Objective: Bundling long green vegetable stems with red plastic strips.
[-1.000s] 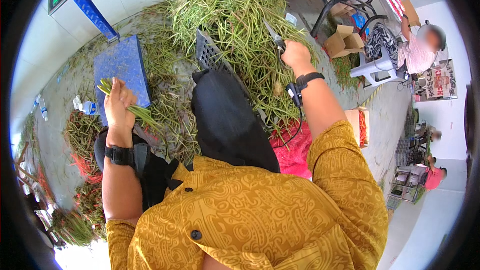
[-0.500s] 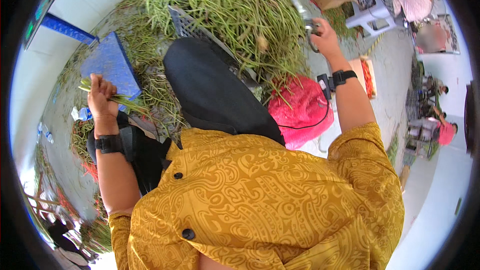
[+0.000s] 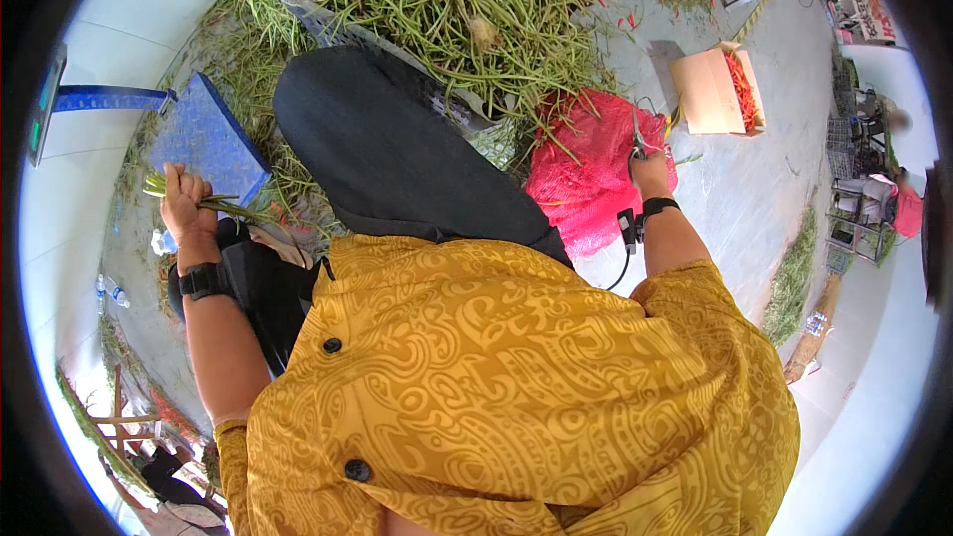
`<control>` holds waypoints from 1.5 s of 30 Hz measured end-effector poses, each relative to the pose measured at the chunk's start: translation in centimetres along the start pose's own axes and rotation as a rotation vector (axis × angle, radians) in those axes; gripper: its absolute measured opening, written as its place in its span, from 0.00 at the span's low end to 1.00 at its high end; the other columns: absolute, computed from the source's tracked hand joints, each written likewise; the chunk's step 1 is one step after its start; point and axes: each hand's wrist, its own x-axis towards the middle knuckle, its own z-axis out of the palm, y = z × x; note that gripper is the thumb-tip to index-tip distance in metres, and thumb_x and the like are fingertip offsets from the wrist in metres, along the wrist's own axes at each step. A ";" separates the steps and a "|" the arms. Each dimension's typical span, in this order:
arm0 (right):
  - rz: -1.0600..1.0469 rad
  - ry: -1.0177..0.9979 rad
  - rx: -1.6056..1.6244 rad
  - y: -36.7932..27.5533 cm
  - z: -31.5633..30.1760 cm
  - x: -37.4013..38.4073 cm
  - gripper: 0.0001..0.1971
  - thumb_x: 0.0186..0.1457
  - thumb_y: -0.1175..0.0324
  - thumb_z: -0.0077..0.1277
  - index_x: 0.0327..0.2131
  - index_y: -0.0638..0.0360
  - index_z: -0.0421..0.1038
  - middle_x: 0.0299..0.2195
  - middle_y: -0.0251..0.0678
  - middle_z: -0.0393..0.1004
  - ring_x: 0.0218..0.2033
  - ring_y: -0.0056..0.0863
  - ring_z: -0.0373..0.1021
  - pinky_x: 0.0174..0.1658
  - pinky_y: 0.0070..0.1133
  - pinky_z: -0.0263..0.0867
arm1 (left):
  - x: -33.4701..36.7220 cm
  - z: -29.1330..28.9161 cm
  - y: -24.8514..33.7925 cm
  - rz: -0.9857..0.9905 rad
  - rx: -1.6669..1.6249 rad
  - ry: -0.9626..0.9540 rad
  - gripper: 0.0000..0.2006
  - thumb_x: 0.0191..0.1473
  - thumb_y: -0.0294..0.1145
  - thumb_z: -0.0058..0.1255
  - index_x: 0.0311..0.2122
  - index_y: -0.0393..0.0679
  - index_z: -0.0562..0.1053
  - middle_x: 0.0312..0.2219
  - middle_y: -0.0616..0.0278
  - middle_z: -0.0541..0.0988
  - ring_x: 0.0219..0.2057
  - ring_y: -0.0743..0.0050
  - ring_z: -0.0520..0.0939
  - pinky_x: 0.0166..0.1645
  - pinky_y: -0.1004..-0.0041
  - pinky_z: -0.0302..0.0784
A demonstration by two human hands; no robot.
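Left-hand fingers (image 3: 173, 182) wrap the green stems (image 3: 232, 206) at 9 o'clock, right-hand fingers (image 3: 642, 169) grip the scissors (image 3: 637, 147) at 2 o'clock; stems look light, springy, snappable, so a gentle mid-length hold seems best.

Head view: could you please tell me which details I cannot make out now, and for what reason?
In the head view:
Bundle of green stems: its gripped middle is covered by the left hand.
Scissors: part of the handles is hidden by the right hand.
Heap of green stems: cut off by the upper edge.
Scale display: seen nearly edge-on, so unreadable.
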 end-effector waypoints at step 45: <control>-1.099 0.179 0.119 -20.2 -0.9 -5.9 0.18 0.41 0.57 0.55 0.33 0.58 0.69 0.31 0.41 0.69 0.37 0.41 0.65 0.39 0.31 0.64 | -1.4 1.2 -0.1 0.080 0.042 0.007 0.13 0.55 0.41 0.45 0.29 0.41 0.66 0.11 0.74 0.55 0.12 0.83 0.56 0.22 0.77 0.54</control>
